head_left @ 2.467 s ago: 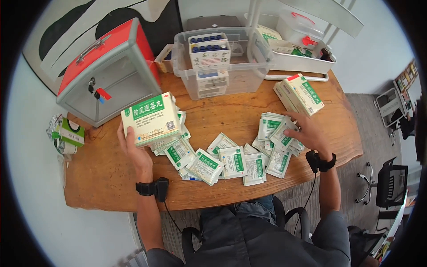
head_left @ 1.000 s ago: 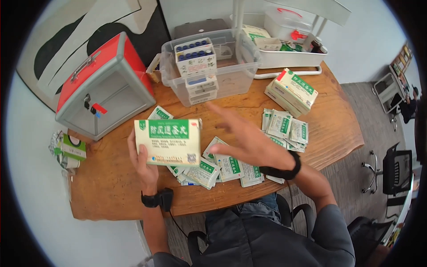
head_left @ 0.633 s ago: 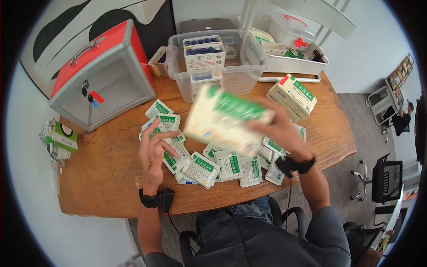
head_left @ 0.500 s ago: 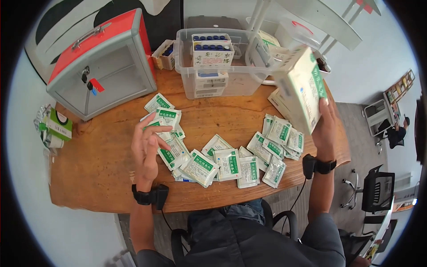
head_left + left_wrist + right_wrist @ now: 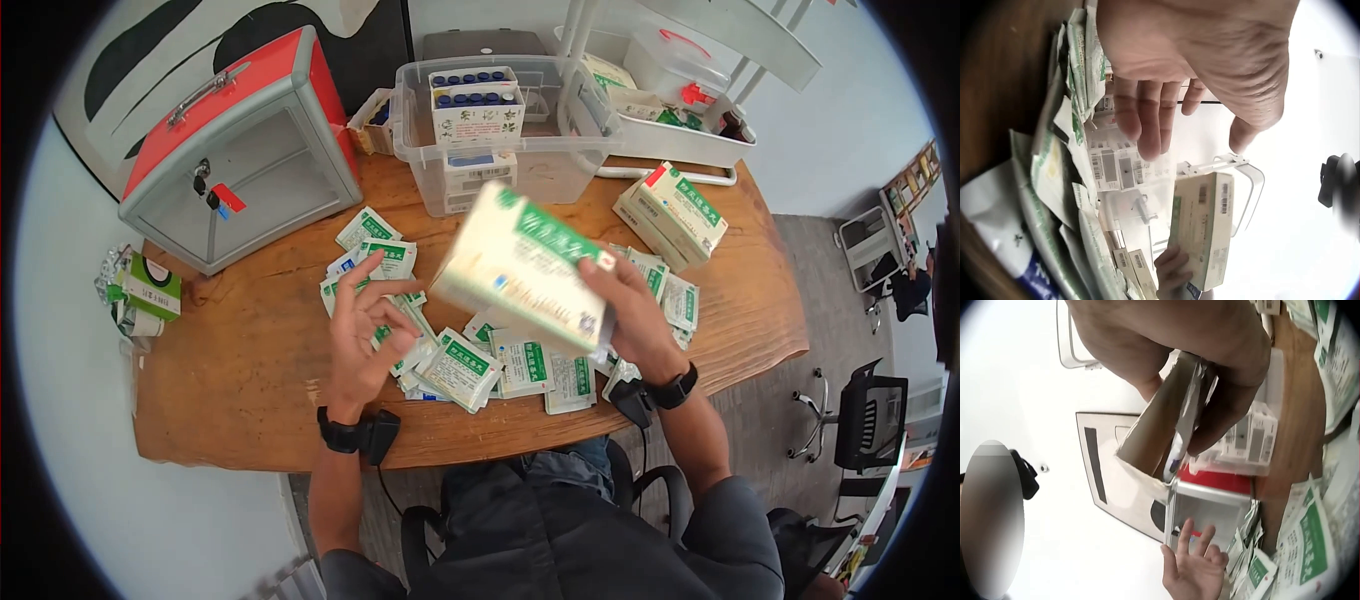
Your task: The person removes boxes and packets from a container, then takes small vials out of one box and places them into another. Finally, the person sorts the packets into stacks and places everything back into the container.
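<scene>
My right hand (image 5: 640,318) grips a cream and green medicine box (image 5: 530,270) above the middle of the table. In the right wrist view the box's end (image 5: 1159,434) stands open towards the camera, with something white and crumpled inside. My left hand (image 5: 368,345) holds nothing; its fingers are loosely bent over the left sachets (image 5: 388,258). In the left wrist view that hand (image 5: 1191,56) hangs near the sachet pile, apart from the box (image 5: 1200,228). More green and white sachets (image 5: 458,370) lie in an arc along the table's near side, partly behind the held box.
Two stacked cream boxes (image 5: 672,215) stand at the right. Behind are a clear bin (image 5: 560,160) holding vial boxes, a red and grey cabinet (image 5: 250,170), and a white tray (image 5: 690,142). A green carton (image 5: 152,287) sits at the left edge of the wooden table (image 5: 230,400).
The box passed from my left hand to my right, swung out to the right, and has come back over the middle. My left hand has let go of it and stays at the left.
</scene>
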A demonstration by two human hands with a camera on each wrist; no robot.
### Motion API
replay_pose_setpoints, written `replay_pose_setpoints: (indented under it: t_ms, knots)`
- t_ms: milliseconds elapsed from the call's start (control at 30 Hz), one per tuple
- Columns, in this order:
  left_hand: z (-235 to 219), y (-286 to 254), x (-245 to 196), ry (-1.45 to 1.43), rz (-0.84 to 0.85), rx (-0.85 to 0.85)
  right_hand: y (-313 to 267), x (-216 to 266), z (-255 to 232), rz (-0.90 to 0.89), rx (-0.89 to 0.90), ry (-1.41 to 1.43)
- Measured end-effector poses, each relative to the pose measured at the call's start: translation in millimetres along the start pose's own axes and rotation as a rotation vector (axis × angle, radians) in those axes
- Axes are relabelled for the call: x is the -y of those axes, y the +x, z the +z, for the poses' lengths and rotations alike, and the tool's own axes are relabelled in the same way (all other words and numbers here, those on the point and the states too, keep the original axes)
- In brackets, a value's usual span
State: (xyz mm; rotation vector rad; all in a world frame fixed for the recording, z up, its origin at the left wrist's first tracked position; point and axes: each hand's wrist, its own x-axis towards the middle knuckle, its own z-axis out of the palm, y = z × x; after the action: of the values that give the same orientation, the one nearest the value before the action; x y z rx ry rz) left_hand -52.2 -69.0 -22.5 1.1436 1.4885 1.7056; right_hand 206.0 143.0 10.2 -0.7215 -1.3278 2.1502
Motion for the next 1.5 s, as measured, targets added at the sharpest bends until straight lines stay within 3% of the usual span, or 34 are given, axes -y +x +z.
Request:
replay_pose_setpoints:
  t_ms: [67, 133, 200, 333, 400, 467, 567, 633, 667, 733, 833, 933, 967, 1033, 1067, 1133, 1167, 1233, 1267, 1333, 1367, 1433, 1500]
  knots:
    - [18, -1, 0, -0.105, 0.157, 0.050, 5, -4, 14, 0.131, 0.184, -0.091]
    - [23, -1, -1, -0.096, 0.078, 0.049, 12, -17, 30, 0.204, 0.261, -0.129]
    - [24, -1, 0, -0.055, 0.177, 0.074, 17, -29, 39, 0.265, 0.289, -0.181]
    - [17, -2, -9, -0.088, 0.153, -0.058, 18, -37, 44, 0.275, 0.308, -0.112]
    - [19, -2, -11, -0.100, 0.161, -0.143, 21, -41, 36, 0.402, 0.346, 0.033]
    - [14, -2, -6, -0.087, 0.290, -0.245, 22, -44, 32, 0.382, 0.382, 0.028]
    - [1, -17, 6, -0.105, 0.240, -0.315, 29, -54, 27, 0.361, 0.465, 0.068]
    - [-38, -52, 76, -0.144, 0.149, -0.306, 32, -56, 26, 0.365, 0.512, 0.108]
    - [-37, -57, 74, -0.144, 0.148, -0.309, 34, -56, 26, 0.404, 0.547, 0.132]
    - [-38, -61, 70, -0.409, 0.075, -0.232, 35, -56, 27, 0.442, 0.581, 0.158]
    - [-41, -58, 71, -0.477, 0.143, -0.107, 33, -53, 34, 0.434, 0.570, 0.180]
    - [-64, -61, 108, -0.549, 0.162, -0.013, 28, -48, 42, 0.376, 0.525, 0.209]
    - [-52, -55, 95, -0.548, 0.163, -0.010, 28, -49, 41, 0.362, 0.522, 0.167]
    - [-26, -47, 73, -0.199, 0.244, -0.136, 28, -50, 38, 0.344, 0.520, 0.126]
    - [-30, -47, 78, -0.198, 0.245, -0.133, 29, -49, 35, 0.323, 0.513, 0.073]
    - [-44, -46, 95, 0.308, 0.260, -0.286, 29, -38, 29, 0.296, 0.506, 0.021]
    - [-39, -40, 81, 0.310, 0.262, -0.283, 24, -23, 26, 0.275, 0.447, -0.188]
    - [-29, -27, 50, -0.541, 0.267, -0.224, 15, -3, 13, 0.177, 0.336, -0.563]
    - [-27, -24, 42, -0.539, 0.269, -0.225, 12, 5, 3, 0.175, 0.338, -0.562]
    - [-25, -19, 30, -0.576, 0.191, -0.407, 6, 21, -17, 0.092, 0.249, -0.768]
    - [-23, -15, 26, -0.575, 0.192, -0.407, 3, 27, -29, 0.090, 0.250, -0.768]
    - [-20, -7, 18, -0.884, 0.108, -0.389, -5, 38, -51, -0.135, 0.089, -1.042]
    - [-20, -6, 13, -0.962, 0.073, -0.306, -14, 49, -61, -0.089, 0.005, -1.098]
